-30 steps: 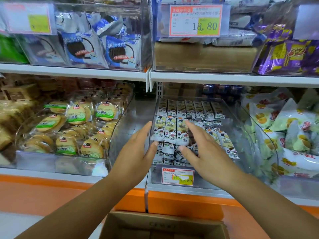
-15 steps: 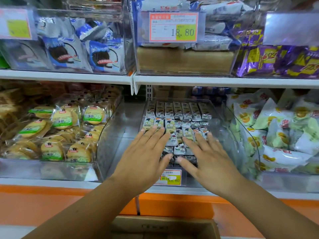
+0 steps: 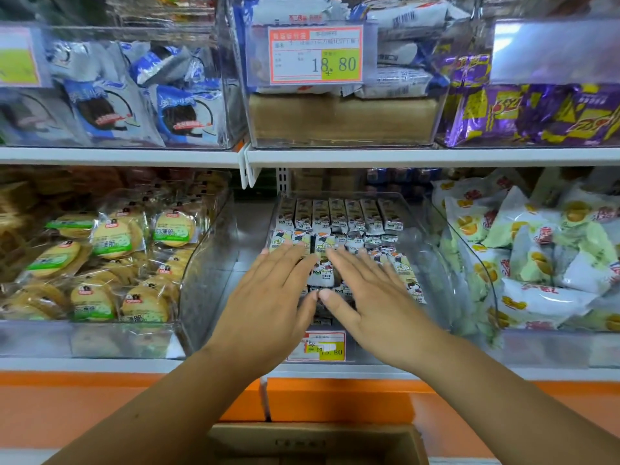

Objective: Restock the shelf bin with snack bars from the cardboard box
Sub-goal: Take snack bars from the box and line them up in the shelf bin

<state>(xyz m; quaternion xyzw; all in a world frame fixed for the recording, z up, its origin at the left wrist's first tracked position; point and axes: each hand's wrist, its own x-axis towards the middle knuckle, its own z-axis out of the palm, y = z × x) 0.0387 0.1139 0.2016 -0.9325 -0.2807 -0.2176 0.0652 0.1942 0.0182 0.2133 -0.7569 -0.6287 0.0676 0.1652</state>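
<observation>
Left hand (image 3: 268,303): flat, palm down, fingers straight and together, pressing on the snack bars (image 3: 339,216); it grips nothing.
Right hand (image 3: 372,297): just beside the left, thumb tips almost meeting, also flat on the bars and holding nothing.
Snack bars: under both palms in a loose heap; a neat upright row stands just past the fingertips.
Shelf bin (image 3: 446,280): clear plastic, walls either side of the hands, price tag (image 3: 323,345) below the wrists.
Cardboard box (image 3: 312,441): beneath the forearms, nearest the person (only its top flap shows, so what remains inside cannot be told).
Progress: the bin looks well stocked; the hands seem to be levelling the pile. Whether more bars need fetching is unclear.
</observation>
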